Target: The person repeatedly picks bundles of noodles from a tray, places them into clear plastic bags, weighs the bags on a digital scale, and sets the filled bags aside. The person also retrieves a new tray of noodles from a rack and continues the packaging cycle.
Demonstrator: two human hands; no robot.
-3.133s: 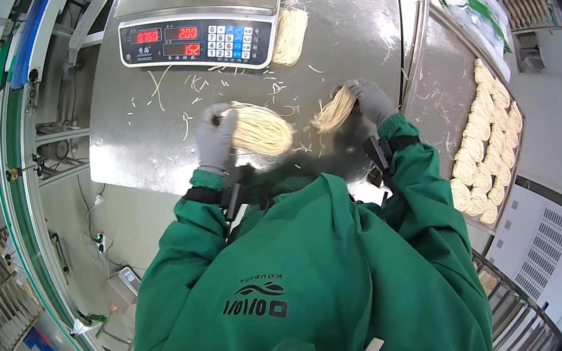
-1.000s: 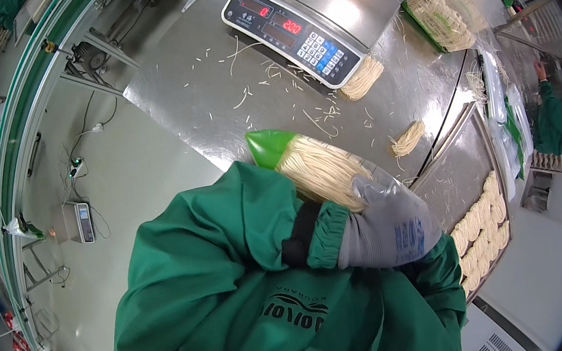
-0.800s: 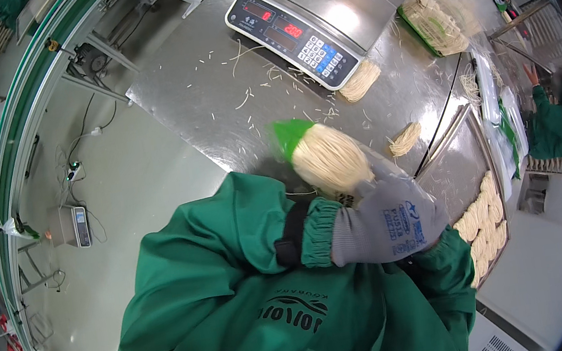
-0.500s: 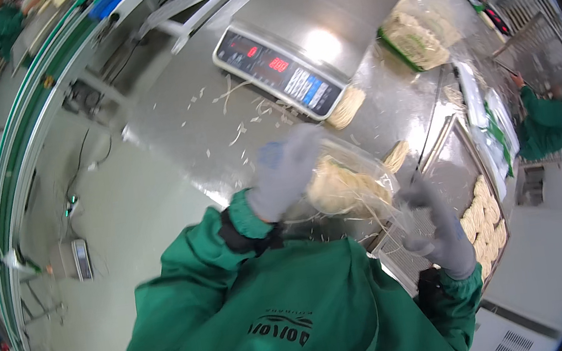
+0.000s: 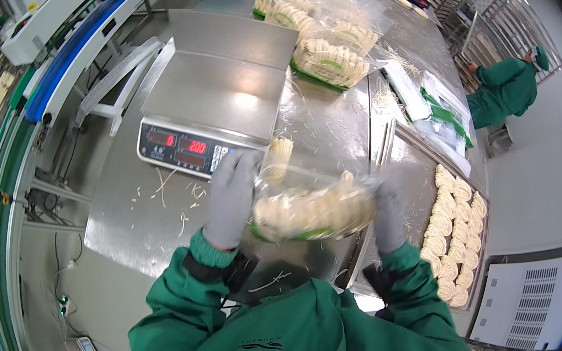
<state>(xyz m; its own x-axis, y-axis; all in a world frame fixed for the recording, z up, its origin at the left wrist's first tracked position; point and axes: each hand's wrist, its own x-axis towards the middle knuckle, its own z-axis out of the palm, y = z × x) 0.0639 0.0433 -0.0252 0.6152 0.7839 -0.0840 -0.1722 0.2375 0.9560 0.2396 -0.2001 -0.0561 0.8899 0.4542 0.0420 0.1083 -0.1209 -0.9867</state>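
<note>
A clear plastic bag of noodles (image 5: 315, 212), with green print along its lower side, is held level in front of my body. My left hand (image 5: 232, 198), in a grey glove, is closed on the bag's left end. At the right end my gloved right hand (image 5: 388, 214) grips the plastic, though motion smears its fingers. Just beyond the bag, a loose noodle bundle (image 5: 279, 157) lies on the steel table by the corner of a digital scale (image 5: 180, 150). The scale's steel platform (image 5: 220, 76) carries nothing.
Several filled noodle bags (image 5: 331, 61) stand at the back of the table. A tray (image 5: 403, 151) of noodle nests lies on the right, beside flat packaging bags (image 5: 433, 107). Noodle scraps litter the table (image 5: 129, 218). A conveyor (image 5: 2, 207) runs on the left; a co-worker (image 5: 509, 89) is at far right.
The bag, which was slack and tilted, is now level and stretched between both hands. My right hand has risen toward the bag's end. The view has shifted, showing more of the table.
</note>
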